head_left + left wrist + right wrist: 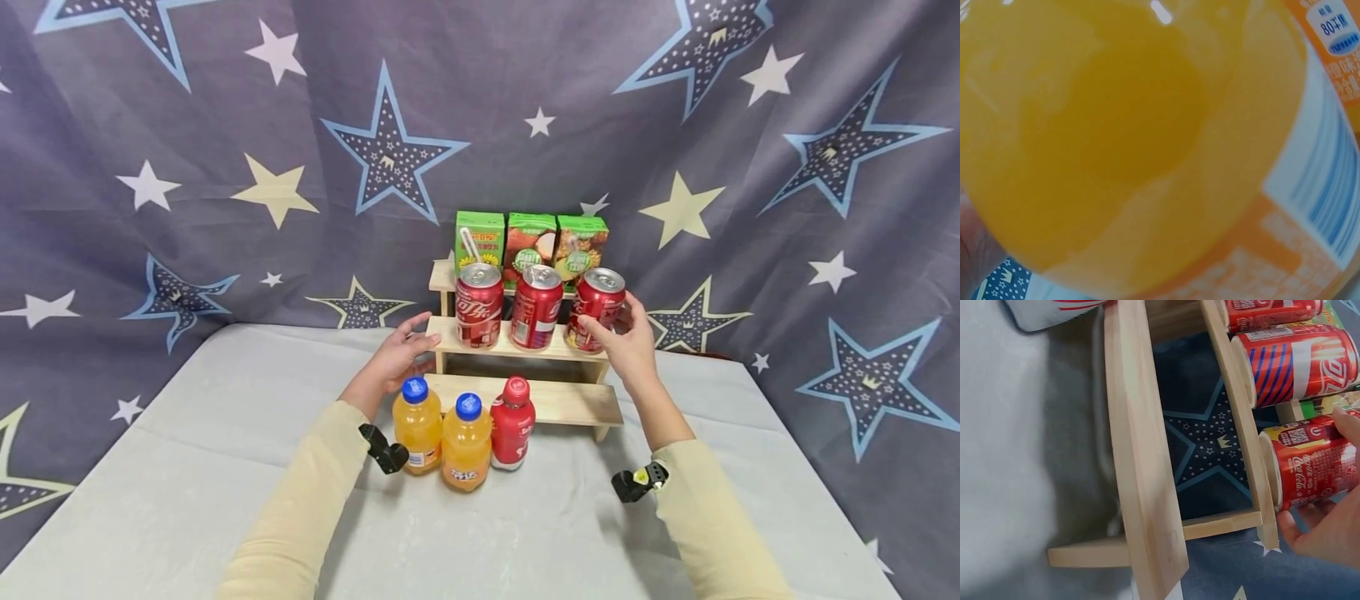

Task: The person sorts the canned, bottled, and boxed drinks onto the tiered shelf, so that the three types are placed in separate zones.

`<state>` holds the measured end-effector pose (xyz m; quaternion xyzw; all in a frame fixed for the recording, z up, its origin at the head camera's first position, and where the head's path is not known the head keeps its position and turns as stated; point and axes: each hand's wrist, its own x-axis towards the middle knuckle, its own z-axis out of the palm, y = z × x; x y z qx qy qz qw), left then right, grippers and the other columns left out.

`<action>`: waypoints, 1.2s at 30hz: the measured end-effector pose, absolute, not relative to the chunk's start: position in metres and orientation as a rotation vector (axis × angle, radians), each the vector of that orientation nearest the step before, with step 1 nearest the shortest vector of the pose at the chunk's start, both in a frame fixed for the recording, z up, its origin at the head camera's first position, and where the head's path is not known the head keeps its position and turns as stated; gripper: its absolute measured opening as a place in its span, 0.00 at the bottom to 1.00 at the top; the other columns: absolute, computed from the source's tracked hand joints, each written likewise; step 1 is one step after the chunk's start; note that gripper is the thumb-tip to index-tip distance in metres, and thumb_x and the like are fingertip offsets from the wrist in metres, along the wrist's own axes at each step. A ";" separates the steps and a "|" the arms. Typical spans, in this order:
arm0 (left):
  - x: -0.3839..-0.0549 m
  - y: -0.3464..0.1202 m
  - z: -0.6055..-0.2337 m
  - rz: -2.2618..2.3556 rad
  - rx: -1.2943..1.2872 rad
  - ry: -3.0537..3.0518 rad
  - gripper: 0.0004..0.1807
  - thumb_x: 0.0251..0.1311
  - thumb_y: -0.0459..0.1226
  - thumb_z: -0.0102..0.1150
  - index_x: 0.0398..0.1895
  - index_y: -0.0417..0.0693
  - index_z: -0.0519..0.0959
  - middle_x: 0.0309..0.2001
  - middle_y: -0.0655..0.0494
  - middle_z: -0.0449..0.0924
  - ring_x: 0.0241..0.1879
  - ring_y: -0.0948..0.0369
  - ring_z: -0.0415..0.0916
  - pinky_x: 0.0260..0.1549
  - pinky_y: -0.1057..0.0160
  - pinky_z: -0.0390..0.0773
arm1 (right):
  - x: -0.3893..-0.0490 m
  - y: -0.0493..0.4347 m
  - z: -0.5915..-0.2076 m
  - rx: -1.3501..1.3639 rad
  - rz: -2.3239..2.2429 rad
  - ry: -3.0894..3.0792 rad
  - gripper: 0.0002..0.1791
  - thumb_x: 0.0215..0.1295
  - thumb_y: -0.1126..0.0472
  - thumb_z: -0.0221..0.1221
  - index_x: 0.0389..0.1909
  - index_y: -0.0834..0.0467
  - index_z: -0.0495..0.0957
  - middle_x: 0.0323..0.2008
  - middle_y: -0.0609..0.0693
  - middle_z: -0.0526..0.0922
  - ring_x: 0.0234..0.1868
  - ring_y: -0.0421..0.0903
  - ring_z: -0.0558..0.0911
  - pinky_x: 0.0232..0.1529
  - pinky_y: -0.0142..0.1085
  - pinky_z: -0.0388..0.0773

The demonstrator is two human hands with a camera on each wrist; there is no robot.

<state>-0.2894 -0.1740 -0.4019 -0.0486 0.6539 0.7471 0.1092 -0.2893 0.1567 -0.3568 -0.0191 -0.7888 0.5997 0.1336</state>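
My right hand (632,343) holds the rightmost red Coca-Cola can (597,305), thumb on its front and fingers behind it. That can (1310,464) stands at the right end of the middle step of a wooden tiered shelf (525,398). Two more red cans, the middle one (536,308) and the left one (478,310), stand beside it. My left hand (393,358) is at the left end of the same step, fingers extended at the wood. An orange drink bottle (1129,144) fills the left wrist view and hides most of that hand.
Three green-topped drink cartons, such as the left one (487,237), stand on the top step behind the cans. On the table (585,533) before the shelf are two blue-capped orange bottles (467,446) and a red bottle (513,425). A star-patterned curtain (495,50) hangs behind.
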 end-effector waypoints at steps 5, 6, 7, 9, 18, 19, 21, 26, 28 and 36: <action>-0.291 -0.175 -0.405 2.193 -0.137 1.915 0.35 0.66 0.36 0.50 0.73 0.57 0.48 0.71 0.41 0.53 0.66 0.44 0.59 0.66 0.45 0.60 | -0.288 0.157 -0.356 -0.030 1.722 -2.291 0.47 0.54 0.52 0.67 0.70 0.57 0.52 0.62 0.60 0.68 0.60 0.53 0.69 0.64 0.45 0.67; -0.291 -0.175 -0.406 2.192 -0.135 1.915 0.36 0.66 0.36 0.50 0.74 0.57 0.47 0.71 0.41 0.52 0.66 0.44 0.58 0.66 0.45 0.60 | -0.288 0.157 -0.356 -0.029 1.714 -2.296 0.47 0.54 0.52 0.67 0.70 0.57 0.52 0.62 0.60 0.68 0.60 0.53 0.69 0.64 0.45 0.67; -0.292 -0.175 -0.406 2.194 -0.135 1.912 0.36 0.66 0.36 0.51 0.74 0.57 0.47 0.71 0.41 0.52 0.66 0.44 0.58 0.66 0.45 0.60 | -0.288 0.158 -0.356 -0.028 1.709 -2.297 0.48 0.53 0.52 0.67 0.70 0.57 0.52 0.61 0.60 0.68 0.60 0.53 0.69 0.63 0.44 0.67; -0.293 -0.175 -0.406 2.193 -0.134 1.912 0.36 0.66 0.36 0.51 0.74 0.57 0.47 0.71 0.41 0.52 0.67 0.43 0.58 0.66 0.45 0.60 | -0.288 0.159 -0.355 -0.029 1.696 -2.302 0.48 0.53 0.51 0.67 0.71 0.56 0.51 0.61 0.60 0.68 0.59 0.53 0.70 0.63 0.44 0.67; -0.292 -0.175 -0.404 2.191 -0.147 1.920 0.36 0.66 0.36 0.51 0.73 0.57 0.48 0.70 0.41 0.54 0.66 0.44 0.58 0.66 0.45 0.61 | -0.271 0.165 -0.361 0.030 1.666 -2.303 0.47 0.53 0.54 0.68 0.70 0.57 0.52 0.61 0.62 0.67 0.62 0.57 0.69 0.63 0.50 0.68; -0.292 -0.175 -0.404 2.193 -0.146 1.917 0.36 0.66 0.36 0.51 0.73 0.57 0.48 0.70 0.41 0.53 0.66 0.44 0.58 0.66 0.45 0.61 | -0.269 0.166 -0.362 0.040 1.663 -2.302 0.46 0.53 0.55 0.68 0.69 0.57 0.53 0.60 0.62 0.67 0.62 0.56 0.70 0.62 0.51 0.68; -0.293 -0.175 -0.405 2.194 -0.146 1.914 0.36 0.66 0.36 0.51 0.74 0.56 0.47 0.71 0.41 0.53 0.66 0.44 0.58 0.66 0.45 0.60 | -0.263 0.166 -0.364 0.065 1.654 -2.295 0.44 0.53 0.56 0.68 0.68 0.58 0.55 0.59 0.63 0.68 0.61 0.57 0.70 0.61 0.51 0.70; -0.291 -0.175 -0.405 2.184 -0.154 1.924 0.36 0.66 0.36 0.51 0.73 0.58 0.48 0.71 0.41 0.53 0.66 0.44 0.59 0.66 0.45 0.60 | -0.246 0.165 -0.366 0.113 1.660 -2.308 0.40 0.55 0.60 0.66 0.67 0.60 0.58 0.60 0.65 0.68 0.62 0.59 0.69 0.58 0.52 0.72; -0.291 -0.175 -0.405 2.187 -0.145 1.926 0.35 0.66 0.36 0.50 0.73 0.58 0.49 0.70 0.41 0.53 0.66 0.45 0.59 0.66 0.45 0.60 | -0.241 0.165 -0.368 0.125 1.669 -2.327 0.39 0.55 0.61 0.66 0.66 0.60 0.59 0.59 0.64 0.69 0.61 0.59 0.70 0.57 0.52 0.73; -0.290 -0.174 -0.405 2.203 -0.127 1.930 0.35 0.66 0.34 0.49 0.73 0.56 0.49 0.69 0.40 0.55 0.65 0.46 0.60 0.65 0.45 0.61 | -0.220 0.161 -0.376 0.191 1.676 -2.407 0.36 0.54 0.60 0.67 0.64 0.57 0.64 0.58 0.58 0.74 0.58 0.53 0.74 0.45 0.26 0.75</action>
